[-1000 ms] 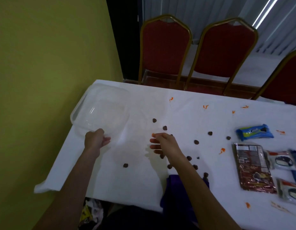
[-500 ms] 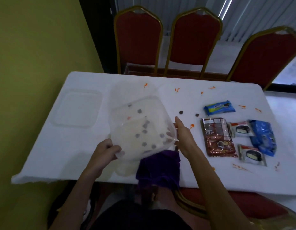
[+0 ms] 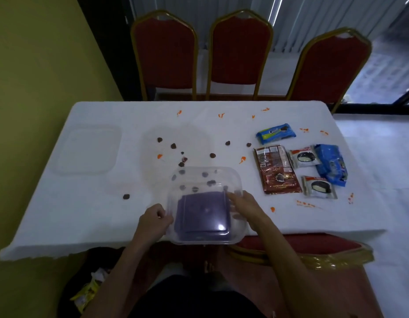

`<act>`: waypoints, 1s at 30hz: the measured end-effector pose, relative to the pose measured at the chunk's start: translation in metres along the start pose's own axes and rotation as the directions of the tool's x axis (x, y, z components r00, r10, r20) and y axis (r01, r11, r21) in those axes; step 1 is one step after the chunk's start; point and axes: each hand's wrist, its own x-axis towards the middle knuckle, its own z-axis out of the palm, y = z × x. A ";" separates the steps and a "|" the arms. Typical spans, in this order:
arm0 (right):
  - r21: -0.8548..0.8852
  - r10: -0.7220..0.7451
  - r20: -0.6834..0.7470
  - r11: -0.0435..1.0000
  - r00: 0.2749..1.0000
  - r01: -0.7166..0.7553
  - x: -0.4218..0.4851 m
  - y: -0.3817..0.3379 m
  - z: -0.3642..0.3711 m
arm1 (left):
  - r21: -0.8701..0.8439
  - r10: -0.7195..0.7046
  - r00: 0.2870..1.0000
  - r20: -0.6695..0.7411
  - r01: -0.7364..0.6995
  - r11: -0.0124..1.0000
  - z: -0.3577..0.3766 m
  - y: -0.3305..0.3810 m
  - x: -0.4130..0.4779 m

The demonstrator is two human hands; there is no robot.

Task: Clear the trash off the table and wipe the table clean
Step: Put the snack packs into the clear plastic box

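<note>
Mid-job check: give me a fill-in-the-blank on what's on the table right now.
The left hand and right hand hold a clear container, through which a ____ cloth shows.
The clear lid lies on the table to the container's ____.
Behind the table stand ____ red chairs.
The smears on the table are ____.
Missing words: purple; left; three; orange.

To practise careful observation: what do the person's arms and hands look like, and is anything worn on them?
Both forearms are bare, no sleeves showing. The left hand and right hand are ungloved; no watch, bracelet or ring is visible.
</note>
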 end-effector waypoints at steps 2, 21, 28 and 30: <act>-0.027 -0.021 -0.038 0.999 0.999 0.020 -0.003 0.000 0.006 | 0.008 -0.012 1.000 -0.014 0.012 1.000 0.001 -0.001 -0.001; -0.244 -0.256 -0.404 0.955 0.878 0.166 -0.010 0.006 0.007 | 0.034 0.231 0.959 -0.167 -0.228 0.973 -0.003 0.038 -0.001; -0.164 -0.268 -0.420 0.962 0.867 0.218 -0.016 0.004 -0.019 | 0.097 0.464 0.882 -0.082 -0.456 0.885 0.035 0.086 -0.012; -0.137 -0.261 -0.413 0.965 0.872 0.224 -0.014 0.005 -0.037 | 0.103 0.482 0.875 -0.058 -0.475 0.874 0.051 0.098 -0.012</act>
